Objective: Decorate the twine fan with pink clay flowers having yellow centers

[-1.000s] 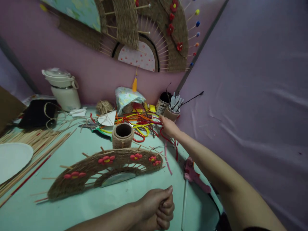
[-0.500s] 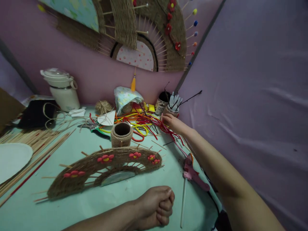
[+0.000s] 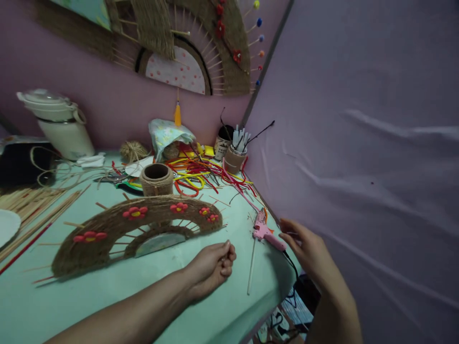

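Observation:
My left hand [image 3: 215,267] rests low over the green tabletop with its fingers curled in; what they hold, if anything, is hidden. Just beyond it a fan-shaped twine piece [image 3: 158,210] stands tilted, with red clay flowers along its band and thin sticks poking out. My right hand [image 3: 304,243] is at the table's right edge, fingers apart and nothing in them. Close by its fingertips lies a pink hot glue gun [image 3: 267,232], a long glue stick [image 3: 251,267] reaching from its rear toward me.
Behind the fan stands a twine-wrapped tube [image 3: 157,179]. Farther back are tangled red and yellow pipe cleaners [image 3: 211,168], scissors [image 3: 186,186] and a jar [image 3: 234,160] of glue sticks. Bamboo sticks [image 3: 46,205] and a white plate [image 3: 9,224] lie left. A cord [image 3: 292,263] hangs over the right edge.
My right hand has drawn back from the pipe cleaners and jar to beside the glue gun. My left hand's fist has loosened slightly. The view has swung to the right.

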A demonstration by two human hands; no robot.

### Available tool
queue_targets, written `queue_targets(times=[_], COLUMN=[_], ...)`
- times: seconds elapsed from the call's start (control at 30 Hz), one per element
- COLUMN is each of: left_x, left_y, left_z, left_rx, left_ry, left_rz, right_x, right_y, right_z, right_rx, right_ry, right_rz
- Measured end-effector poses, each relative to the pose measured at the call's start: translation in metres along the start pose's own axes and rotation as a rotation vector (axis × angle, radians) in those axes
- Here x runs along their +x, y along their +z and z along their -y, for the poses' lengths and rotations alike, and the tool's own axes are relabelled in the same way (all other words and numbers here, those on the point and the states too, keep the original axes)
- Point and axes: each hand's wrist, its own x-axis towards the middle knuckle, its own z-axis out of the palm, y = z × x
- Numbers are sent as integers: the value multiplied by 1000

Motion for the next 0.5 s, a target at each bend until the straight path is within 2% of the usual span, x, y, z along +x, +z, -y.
queue_targets(times=[0.1, 0.2, 0.33, 0.5], left_x=[-8, -19, -36, -56], left_y=[16, 24, 19, 7], left_z=[-3, -4, 5, 23], left_rx=[-74, -170, -301, -345], left_ry=[88, 154, 155, 172], left_rz=[-165, -243, -346, -361], right_x=[-9, -2, 6, 7], right_y=[14, 25, 37, 51], right_z=[-13, -14, -12, -16], right_rx=[-102, -239, -355, -380], right_ry=[23, 2, 12, 85], right_rz=[99, 116, 159, 114])
